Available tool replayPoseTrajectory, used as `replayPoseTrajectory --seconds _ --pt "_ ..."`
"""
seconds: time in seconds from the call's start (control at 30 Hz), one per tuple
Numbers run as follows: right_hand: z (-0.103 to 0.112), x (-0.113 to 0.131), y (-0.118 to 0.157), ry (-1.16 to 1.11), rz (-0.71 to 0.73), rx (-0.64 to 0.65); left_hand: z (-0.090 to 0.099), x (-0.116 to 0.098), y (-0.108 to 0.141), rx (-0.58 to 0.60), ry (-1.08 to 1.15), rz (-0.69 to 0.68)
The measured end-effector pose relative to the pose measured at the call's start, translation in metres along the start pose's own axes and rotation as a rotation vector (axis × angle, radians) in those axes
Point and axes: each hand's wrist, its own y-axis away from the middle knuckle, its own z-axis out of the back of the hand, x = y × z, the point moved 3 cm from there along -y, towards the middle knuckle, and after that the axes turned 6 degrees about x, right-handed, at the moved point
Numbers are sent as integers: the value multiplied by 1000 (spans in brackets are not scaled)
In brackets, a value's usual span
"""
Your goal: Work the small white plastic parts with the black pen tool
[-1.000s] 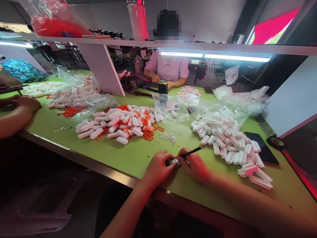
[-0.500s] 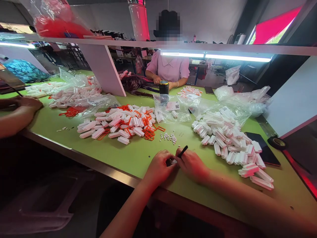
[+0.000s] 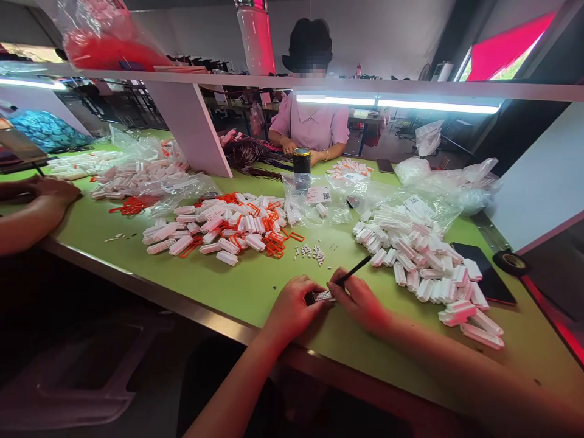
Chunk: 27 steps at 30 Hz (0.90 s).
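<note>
Green table (image 3: 219, 286), decent room along the front edge (image 3: 219, 322) — left hand (image 3: 294, 304) pinching a block (image 3: 323, 296) just inside it, right hand (image 3: 362, 304) gripping a tool (image 3: 356, 267) — leaning further right than a sec ago.

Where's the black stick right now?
Head view, just right of and below centre: the black stick is in the right hand, its lower end by the small white block in the left hand.

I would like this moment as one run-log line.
left hand: holds white part | right hand: holds black tool, tip at white part | tiny pieces: on table
</note>
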Motion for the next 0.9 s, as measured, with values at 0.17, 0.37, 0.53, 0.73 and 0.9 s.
replayPoseTrajectory --seconds 0.17,0.37,0.53,0.73,0.9 --pt "-2 4 -1 9 15 -11 0 0 0 4 -8 -9" --pt "-3 6 0 69 29 1 0 0 0 0 -3 -4" --pt "-5 13 -6 149 52 39 -1 0 -1 17 -5 -4" --pt "-9 16 -10 237 40 87 -2 3 -1 17 -25 -11" --pt "-1 3 0 60 30 -24 0 -3 0 14 6 -6"
